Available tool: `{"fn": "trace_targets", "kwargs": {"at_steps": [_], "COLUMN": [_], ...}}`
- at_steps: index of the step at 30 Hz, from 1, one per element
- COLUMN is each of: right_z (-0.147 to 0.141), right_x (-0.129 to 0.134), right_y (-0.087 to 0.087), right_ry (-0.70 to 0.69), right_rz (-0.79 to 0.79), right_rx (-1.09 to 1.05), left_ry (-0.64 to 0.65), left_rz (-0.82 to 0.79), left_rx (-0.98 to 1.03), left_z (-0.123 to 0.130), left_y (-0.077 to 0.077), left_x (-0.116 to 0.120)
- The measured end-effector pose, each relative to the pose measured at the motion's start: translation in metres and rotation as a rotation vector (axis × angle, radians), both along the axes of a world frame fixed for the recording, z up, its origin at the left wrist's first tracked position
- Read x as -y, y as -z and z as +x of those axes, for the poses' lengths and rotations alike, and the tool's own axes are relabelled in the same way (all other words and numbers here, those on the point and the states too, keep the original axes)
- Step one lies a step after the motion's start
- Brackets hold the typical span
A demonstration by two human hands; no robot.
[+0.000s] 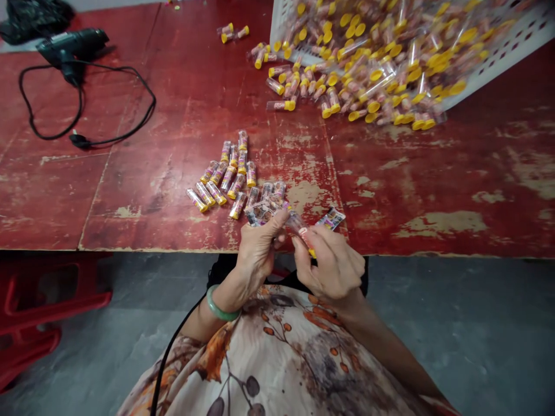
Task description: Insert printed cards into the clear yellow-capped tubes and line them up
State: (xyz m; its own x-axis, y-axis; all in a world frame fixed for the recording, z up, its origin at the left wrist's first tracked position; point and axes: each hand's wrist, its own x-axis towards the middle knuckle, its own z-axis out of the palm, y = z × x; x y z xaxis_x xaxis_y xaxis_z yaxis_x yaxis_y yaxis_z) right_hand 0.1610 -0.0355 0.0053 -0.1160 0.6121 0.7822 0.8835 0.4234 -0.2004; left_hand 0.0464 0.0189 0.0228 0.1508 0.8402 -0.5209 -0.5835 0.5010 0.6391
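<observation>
My left hand [255, 248] pinching printed wrapper [259, 215]; my right hand [333, 260] grasping yellow-capped tube [297, 223], held between hands. Flat sleeve [332, 218] just beyond right hand. Wrapped tubes [229, 173] ahead-left of grip. Farther ahead-right, loose tubes [281, 106] spilling from white basket [520, 44]. Black blower [71, 47] far off, left.

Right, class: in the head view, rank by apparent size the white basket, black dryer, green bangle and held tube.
1. White basket
2. Black dryer
3. Green bangle and held tube: unranked; they look similar, and the tube is partly hidden.
</observation>
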Motion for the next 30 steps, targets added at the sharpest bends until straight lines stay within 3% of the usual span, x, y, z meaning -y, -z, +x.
{"fn": "trace_targets", "kwargs": {"at_steps": [2,4,8,10,13,16,20,25,30], "right_z": [0.0,-0.002,-0.005,-0.005,-0.003,-0.002,0.004,0.026,0.031], "right_x": [0.0,0.0,-0.006,-0.009,-0.011,-0.012,-0.016,-0.012,-0.009], "right_y": [0.002,0.001,-0.005,-0.005,0.001,0.006,0.005,-0.001,-0.004], "right_ry": [0.006,0.008,-0.04,-0.033,0.018,0.005,-0.11,-0.338,-0.326], "right_rz": [0.006,0.001,-0.149,-0.144,-0.002,0.02,-0.041,-0.38,-0.281], "right_rx": [0.074,0.02,-0.46,-0.548,-0.354,-0.203,-0.377,-0.433,-0.45], "left_ry": [-0.024,-0.014,-0.016,-0.001,0.047,0.075,0.161,0.224,0.234], "left_rz": [0.035,0.054,0.08,0.076,0.037,0.023,0.057,0.073,0.114], "left_rx": [-0.049,-0.074,-0.041,-0.016,-0.01,-0.018,-0.019,-0.024,-0.041], "left_z": [0.0,0.0,-0.002,-0.001,0.001,0.003,0.002,-0.005,-0.008], "left_y": [0.002,0.005,0.012,0.013,0.011,0.009,0.008,0.005,-0.002], "left_x": [0.001,0.0,-0.004,-0.005,-0.005,-0.004,-0.006,-0.009,-0.009]}}
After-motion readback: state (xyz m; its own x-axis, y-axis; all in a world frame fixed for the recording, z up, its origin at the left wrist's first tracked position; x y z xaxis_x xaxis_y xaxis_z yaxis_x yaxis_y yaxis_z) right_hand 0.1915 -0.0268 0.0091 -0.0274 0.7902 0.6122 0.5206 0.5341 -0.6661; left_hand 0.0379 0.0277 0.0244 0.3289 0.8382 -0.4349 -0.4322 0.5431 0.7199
